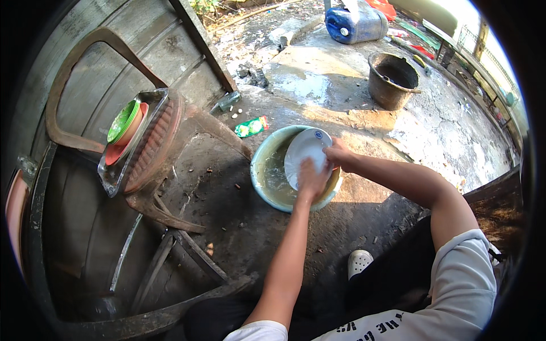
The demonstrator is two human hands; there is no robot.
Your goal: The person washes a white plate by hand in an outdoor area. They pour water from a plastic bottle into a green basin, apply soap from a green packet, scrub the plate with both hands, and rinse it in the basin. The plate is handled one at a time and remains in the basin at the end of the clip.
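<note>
A white plate [296,154] with a small blue mark near its rim is held tilted over a pale blue basin [263,181] of cloudy water. My right hand [339,153] grips the plate's right edge, its fingers closed on the rim. Against the lower part of the plate's face lies my left hand [312,179], its fingers smeared by motion. Whether it holds a cloth or sponge cannot be made out.
At left, a worn plastic chair [152,136] carries a metal tray [108,177] with green bowls [122,122] and orange dishes. A green packet [248,127] and a glass bottle [227,102] lie behind the basin. Farther off stand a dark bucket [389,94] and a blue jerrycan [361,25].
</note>
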